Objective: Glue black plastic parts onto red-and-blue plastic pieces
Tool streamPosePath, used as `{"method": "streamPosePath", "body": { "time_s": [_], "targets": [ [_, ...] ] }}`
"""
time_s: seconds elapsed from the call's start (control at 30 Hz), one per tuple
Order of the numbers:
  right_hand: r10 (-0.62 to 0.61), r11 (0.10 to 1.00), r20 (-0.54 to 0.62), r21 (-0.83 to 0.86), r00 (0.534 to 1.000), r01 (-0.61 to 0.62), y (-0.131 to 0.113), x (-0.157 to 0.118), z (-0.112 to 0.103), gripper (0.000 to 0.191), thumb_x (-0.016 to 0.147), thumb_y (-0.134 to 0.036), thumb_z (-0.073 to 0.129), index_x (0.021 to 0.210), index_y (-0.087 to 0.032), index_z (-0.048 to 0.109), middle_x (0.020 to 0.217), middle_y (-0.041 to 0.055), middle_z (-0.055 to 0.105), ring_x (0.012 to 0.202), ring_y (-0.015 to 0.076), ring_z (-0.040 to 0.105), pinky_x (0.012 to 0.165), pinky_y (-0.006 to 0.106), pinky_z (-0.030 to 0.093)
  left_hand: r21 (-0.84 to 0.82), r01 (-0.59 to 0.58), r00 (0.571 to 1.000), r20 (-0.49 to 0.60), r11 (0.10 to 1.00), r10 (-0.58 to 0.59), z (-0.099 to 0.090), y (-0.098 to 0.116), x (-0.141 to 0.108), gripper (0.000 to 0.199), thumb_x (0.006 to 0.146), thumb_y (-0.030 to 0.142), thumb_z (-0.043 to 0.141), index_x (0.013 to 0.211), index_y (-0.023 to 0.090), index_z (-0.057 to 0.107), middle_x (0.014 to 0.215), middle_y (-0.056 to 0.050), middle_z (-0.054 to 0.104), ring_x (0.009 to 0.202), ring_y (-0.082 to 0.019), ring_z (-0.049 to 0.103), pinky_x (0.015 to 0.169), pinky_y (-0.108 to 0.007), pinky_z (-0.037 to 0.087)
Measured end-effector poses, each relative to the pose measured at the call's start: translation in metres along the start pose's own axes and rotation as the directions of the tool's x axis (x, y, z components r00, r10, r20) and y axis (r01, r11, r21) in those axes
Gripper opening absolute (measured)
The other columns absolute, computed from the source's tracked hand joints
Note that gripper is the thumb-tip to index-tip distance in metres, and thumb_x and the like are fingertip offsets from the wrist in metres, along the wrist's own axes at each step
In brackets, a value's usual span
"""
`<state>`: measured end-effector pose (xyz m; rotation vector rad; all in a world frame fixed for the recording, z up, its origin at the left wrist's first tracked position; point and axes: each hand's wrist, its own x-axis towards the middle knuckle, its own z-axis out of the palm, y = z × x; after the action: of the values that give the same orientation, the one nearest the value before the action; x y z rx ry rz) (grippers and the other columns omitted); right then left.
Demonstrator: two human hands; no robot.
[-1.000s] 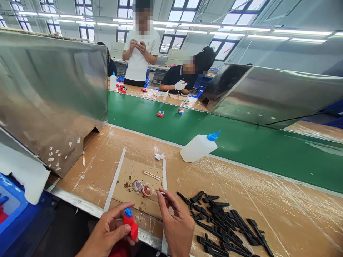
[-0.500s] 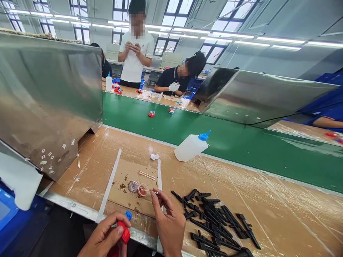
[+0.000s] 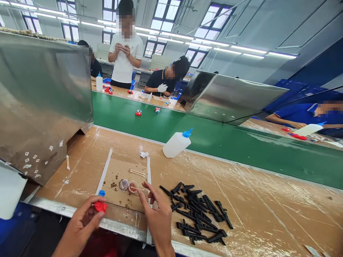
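Note:
My left hand (image 3: 83, 219) pinches a small red toy part (image 3: 100, 206) with a blue piece on top, over the table's front edge. To its right, my right hand (image 3: 158, 214) is open, its thumb and fingers apart. A cotton swab (image 3: 138, 189) leans in a small clear cup (image 3: 132, 187) with reddish contents, right by those fingertips. Beside the cup stands a second small round container (image 3: 123, 184). Both rest on a stained cardboard sheet (image 3: 111, 171) edged with white tape. Two more swabs (image 3: 137, 172) lie behind the cup.
Black plastic parts (image 3: 199, 210) lie piled to the right. A white squeeze bottle (image 3: 176, 144) leans near the green belt (image 3: 115, 110), which carries two small red toy pieces. A metal panel (image 3: 45, 103) stands at left. Co-workers are across the belt.
My right hand has let go of the cotton swab, which now rests in the cup. My left hand has moved left and up with the red toy part. The view has shifted right.

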<state>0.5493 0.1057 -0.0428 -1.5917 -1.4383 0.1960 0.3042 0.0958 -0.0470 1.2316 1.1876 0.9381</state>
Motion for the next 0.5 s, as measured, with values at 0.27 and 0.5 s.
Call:
{"method": "streamPosePath", "body": {
  "time_s": [0.27, 0.5],
  "targets": [
    [-0.073, 0.924, 0.075, -0.37, 0.995, 0.096, 0.078, 0.017, -0.045, 0.049, 0.098, -0.053, 0.04, 0.108, -0.018, 0.073, 0.103, 0.0116, 0.072, 0.09, 0.0274, 0.055, 0.085, 0.046, 0.046, 0.72, -0.222, 0.957, 0.034, 0.657, 0.287, -0.069, 0.003, 0.039, 0.034, 0.094, 0.046, 0.046, 0.119, 0.03, 0.063, 0.114, -0.006, 0.064, 0.108, -0.027, 0.059, 0.092, -0.038, 0.048],
    [-0.133, 0.94, 0.024, -0.313, 0.991, 0.134, 0.076, 0.038, -0.061, 0.048, 0.099, -0.052, 0.037, 0.112, -0.019, 0.07, 0.097, 0.011, 0.067, 0.091, 0.0241, 0.061, 0.082, 0.04, 0.051, 0.851, -0.151, 0.937, -0.04, 0.503, 0.348, -0.081, -0.007, 0.052, 0.046, 0.095, 0.049, 0.042, 0.134, 0.029, 0.054, 0.113, -0.01, 0.054, 0.094, -0.027, 0.062, 0.078, -0.039, 0.052]
  ]
}}
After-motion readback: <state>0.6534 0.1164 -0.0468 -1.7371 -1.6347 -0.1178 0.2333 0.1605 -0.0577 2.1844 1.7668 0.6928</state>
